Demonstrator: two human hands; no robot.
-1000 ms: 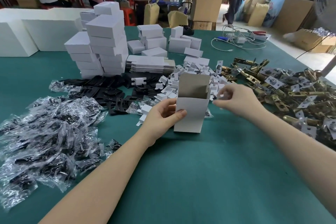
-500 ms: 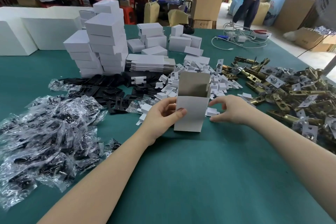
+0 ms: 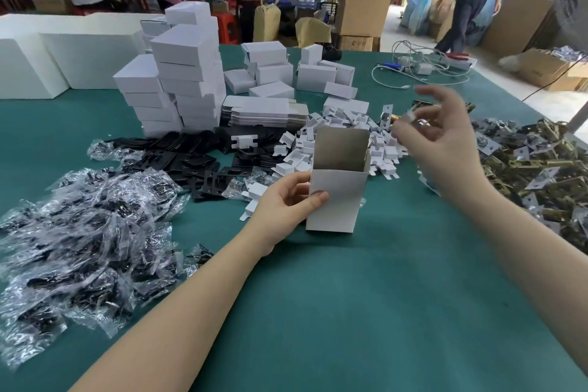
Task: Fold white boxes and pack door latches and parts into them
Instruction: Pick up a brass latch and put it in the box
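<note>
No writing is legible anywhere. The left hand (image 3: 286, 200) grips 1 upright white box (image 3: 337, 197) (top flap open) standing on the green table (image 3: 366, 312). The right hand (image 3: 445, 149), raised beside it, pinches a small blurred white piece (image 3: 410, 116), other fingers spread.

One open white box (image 3: 337, 197); two hands; three people behind.

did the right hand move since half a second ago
Yes. The right hand rose from the green table beside the open white box and now hangs above and right of its top, pinching a small white piece.
</note>
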